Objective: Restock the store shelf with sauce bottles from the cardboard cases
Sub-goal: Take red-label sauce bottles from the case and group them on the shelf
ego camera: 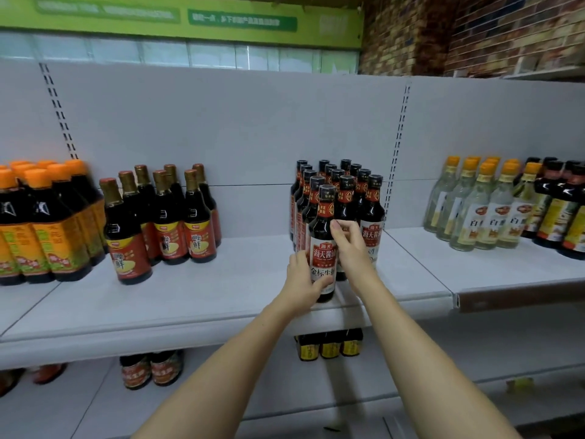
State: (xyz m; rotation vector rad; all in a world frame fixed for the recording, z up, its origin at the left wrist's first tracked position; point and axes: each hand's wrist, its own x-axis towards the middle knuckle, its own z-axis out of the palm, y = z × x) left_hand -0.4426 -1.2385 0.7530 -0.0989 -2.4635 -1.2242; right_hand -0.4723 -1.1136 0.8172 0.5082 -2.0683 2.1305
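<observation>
1. Head view looks at a white store shelf (196,299) with many bottles on it.
2. Both arms of the person reach out to one dark sauce bottle (323,245) with a black cap and a red and white label.
3. That bottle stands upright near the front edge of the shelf, at the front of a block of matching bottles (343,191).
4. The left hand (302,280) wraps around the low part of the bottle from the left side, with the thumb across the label.
5. The right hand (348,245) holds the bottle higher up from the right side, with its fingers curled at the shoulder of the bottle.
6. On the left of the shelf stand dark bottles with gold caps (164,217) and red labels.
7. One of them stands alone, nearer the front.
8. Farther left are big dark bottles with orange caps (41,223) and orange labels.
9. On the right, past a seam in the shelf, are clear bottles with yellow caps (481,204).
10. Next to those, at the far right, are more dark bottles (560,210).
11. On the lower shelf (253,391), small dark bottles with yellow labels (329,345) sit right under the front edge.
12. More bottles with red labels (152,370) sit on the lower shelf, off to the left.
13. A green sign (177,17) runs along the top, and a brick wall (474,33) shows at the upper right.
</observation>
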